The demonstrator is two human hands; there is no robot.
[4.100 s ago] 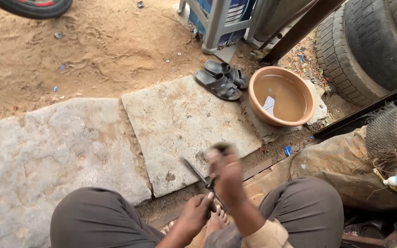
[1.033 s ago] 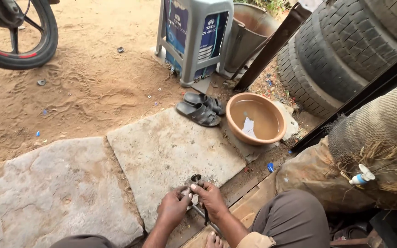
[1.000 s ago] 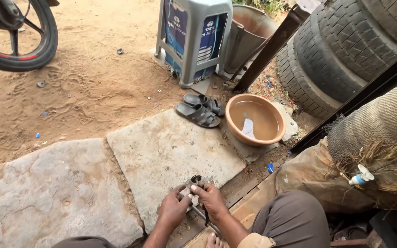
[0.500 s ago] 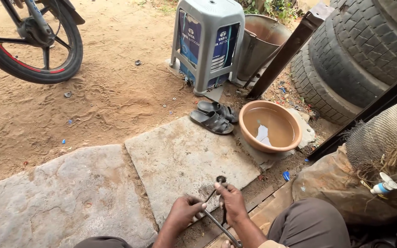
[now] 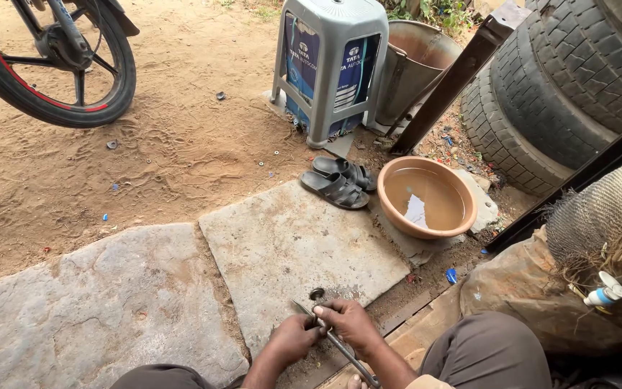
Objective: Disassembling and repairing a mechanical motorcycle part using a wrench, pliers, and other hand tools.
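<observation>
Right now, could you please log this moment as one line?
left hand: on metal rod | right hand: gripping rod | over stone slab | basin beyond

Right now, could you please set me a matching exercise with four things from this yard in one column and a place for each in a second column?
Things:
1. plastic stool
2. sandals
3. clay-coloured basin
4. motorcycle wheel

Places:
A. top left, on the sand
B. right of the sandals, holding water
C. at the slab's far edge, in front of the stool
D. beside the metal bucket

Pairs: 1-D, 2-C, 3-B, 4-A
</observation>
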